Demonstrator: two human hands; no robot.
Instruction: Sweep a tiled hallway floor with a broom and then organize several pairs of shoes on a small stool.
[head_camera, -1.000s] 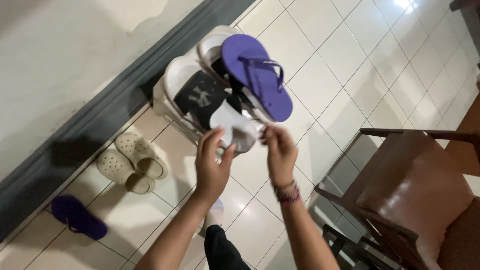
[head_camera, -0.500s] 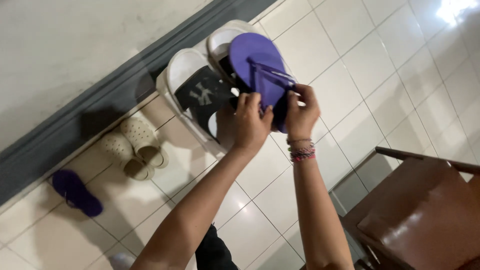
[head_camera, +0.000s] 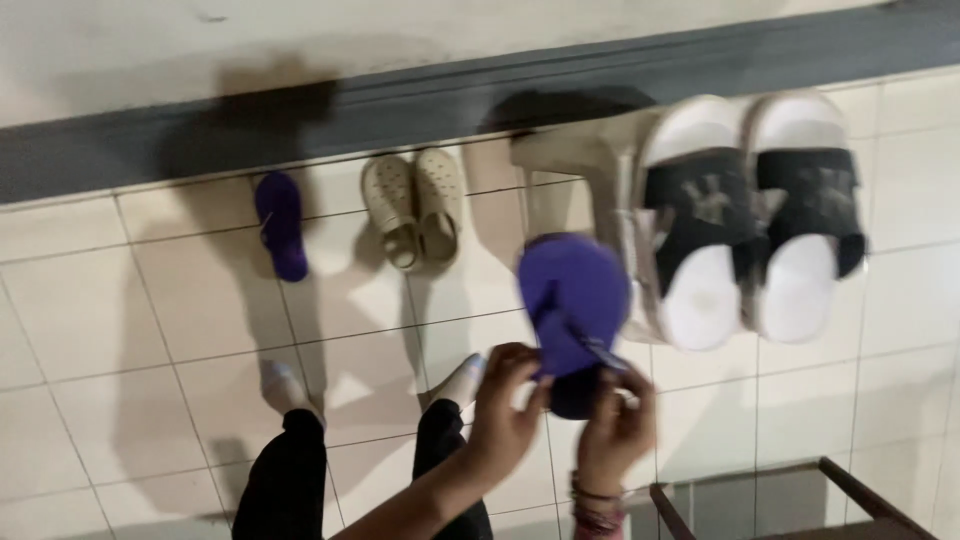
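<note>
Purple flip-flop (head_camera: 572, 300): held in the air above the tiled floor (head_camera: 150, 330), sole turned toward the camera, toe end up; just left of the white slides, in front of the wall base.
Left hand (head_camera: 503, 405): grip clenched on the heel edge of the purple flip-flop, thumb across the sole, likely to steady it.
Right hand (head_camera: 615, 430): grip pinching the strap near the heel, beaded bracelets (head_camera: 597, 508) at the wrist; seemingly handling the strap while the other hand braces.
White slides (head_camera: 745, 215): pair with black bands, side by side on a pale low stand (head_camera: 575, 165), toes to the wall, right of the purple flip-flop; raised, probably to keep them off the floor.
Beige clogs (head_camera: 415, 205): pair on the floor left of the purple flip-flop, close to the wall.
Second purple sandal (head_camera: 281, 224): alone on the floor, further left, past the clogs.
Feet (head_camera: 285, 385): in pale socks, dark trousers, below and left of the purple flip-flop.
Wooden chair frame (head_camera: 800, 500): lower right, well clear of the slides.
</note>
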